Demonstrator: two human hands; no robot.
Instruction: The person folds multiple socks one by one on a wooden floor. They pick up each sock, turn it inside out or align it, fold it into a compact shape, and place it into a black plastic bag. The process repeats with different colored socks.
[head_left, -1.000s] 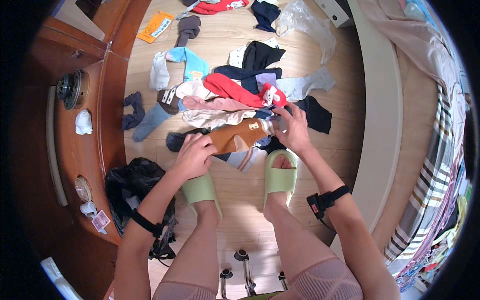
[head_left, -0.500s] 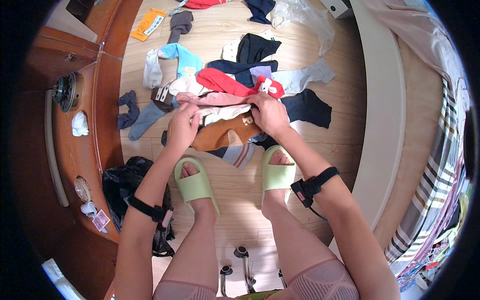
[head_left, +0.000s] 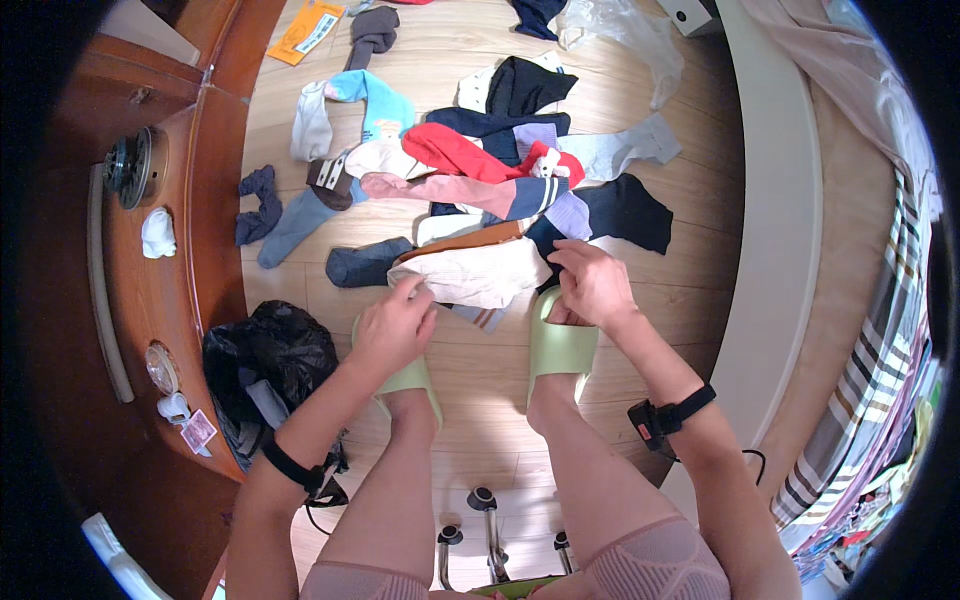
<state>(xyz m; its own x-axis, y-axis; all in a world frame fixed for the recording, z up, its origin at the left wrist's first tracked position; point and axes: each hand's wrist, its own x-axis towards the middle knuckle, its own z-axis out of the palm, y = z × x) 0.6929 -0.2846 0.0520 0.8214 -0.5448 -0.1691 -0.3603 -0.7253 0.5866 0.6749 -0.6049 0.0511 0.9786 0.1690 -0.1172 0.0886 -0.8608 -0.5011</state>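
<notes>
Presently both hands pinch one cream sock (head_left: pixel 470 272) on the floor (head_left: pixel 480 360) before the feet: left hand (head_left: pixel 392 325), right hand (head_left: pixel 592 283). Sock pile (head_left: pixel 480 170) beyond remains unsorted; work appears early.

Both hands are gripping a cream sock (head_left: pixel 475 275) over the wooden floor (head_left: pixel 640 300): the left hand (head_left: pixel 392 325) is pinching its left end and the right hand (head_left: pixel 590 283) its right end. A sock pile (head_left: pixel 480 170) is lying just beyond, and green slippers (head_left: pixel 562 345) are showing below.
</notes>
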